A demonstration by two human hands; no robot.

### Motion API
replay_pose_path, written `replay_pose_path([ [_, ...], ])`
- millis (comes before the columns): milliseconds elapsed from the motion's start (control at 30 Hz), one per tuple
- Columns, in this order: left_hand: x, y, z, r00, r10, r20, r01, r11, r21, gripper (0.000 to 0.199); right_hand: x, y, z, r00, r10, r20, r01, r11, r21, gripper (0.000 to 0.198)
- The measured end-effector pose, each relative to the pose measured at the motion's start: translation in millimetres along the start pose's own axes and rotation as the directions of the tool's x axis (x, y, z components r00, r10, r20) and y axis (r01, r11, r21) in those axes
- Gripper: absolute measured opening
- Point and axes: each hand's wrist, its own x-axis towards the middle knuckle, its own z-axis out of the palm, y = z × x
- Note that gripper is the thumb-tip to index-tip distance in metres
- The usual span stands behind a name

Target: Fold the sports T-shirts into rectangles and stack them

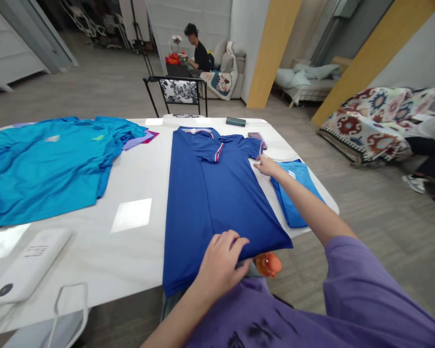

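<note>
Purple short-sleeved T-shirt (239,319) fabric on the wearer fills the bottom foreground, its dark printed marks cut off and unreadable. At far left, a smooth white oblong device (36,261) with a round black spot lies on the white tabletop (137,256); its printed lines are too small to read. Behind it spreads a turquoise fabric shirt (58,159), cut off by the frame, with small white and green marks, also illegible; purple and magenta cloth (139,141) peeks from beneath.

Mid-tabletop lies a royal-blue polo shirt (235,198), collar away from the camera, one red-and-white-trimmed sleeve laid over its body, its hem past the near edge. The left hand (221,261) rests at or just above that hem, its grip loosely curled, thumb apart from the fingers; contact is unclear. Below, an orange-lidded bottle (269,264) is partly hidden. The right hand (270,166) has its fingertips at the other sleeve's cuff; whether its grip pinches fabric, I cannot tell. Just behind that sleeve, a small item (254,137) is pixelated. Farther right, a folded bright-blue garment (293,203) with white marks sits partly behind the right forearm.
</note>
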Motion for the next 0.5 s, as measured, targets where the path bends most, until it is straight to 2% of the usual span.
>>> replay_pose_path([
  [100, 37, 44, 49, 0.983, 0.119, 0.138, -0.136, 0.984, 0.118, 0.043, 12, 16, 10, 0.992, 0.1, -0.081, -0.098, 0.995, 0.034, 0.055],
  [167, 54, 60, 77, 0.976, 0.124, 0.178, -0.159, 0.967, 0.197, 0.039, 20, 18, 18, 0.984, 0.142, -0.108, -0.136, 0.989, 0.059, 0.068],
  [233, 64, 66, 93, 0.977, 0.105, 0.187, -0.147, 0.964, 0.223, 0.036, 28, 16, 24, 0.974, 0.18, -0.137, -0.169, 0.981, 0.093, 0.083],
  [333, 68, 67, 99, 0.977, 0.093, 0.192, -0.137, 0.963, 0.23, 0.03, 41, 14, 29, 0.971, 0.176, -0.161, -0.157, 0.979, 0.128, 0.091],
  [433, 67, 67, 93, 0.975, 0.093, 0.2, -0.139, 0.963, 0.23, 0.023, 54, 18, 31, 0.982, 0.129, -0.141, -0.111, 0.986, 0.126, 0.074],
  [500, 68, 66, 87, 0.976, 0.097, 0.196, -0.142, 0.964, 0.226, 0.027, 62, 21, 32, 0.983, 0.111, -0.143, -0.092, 0.987, 0.133, 0.058],
])
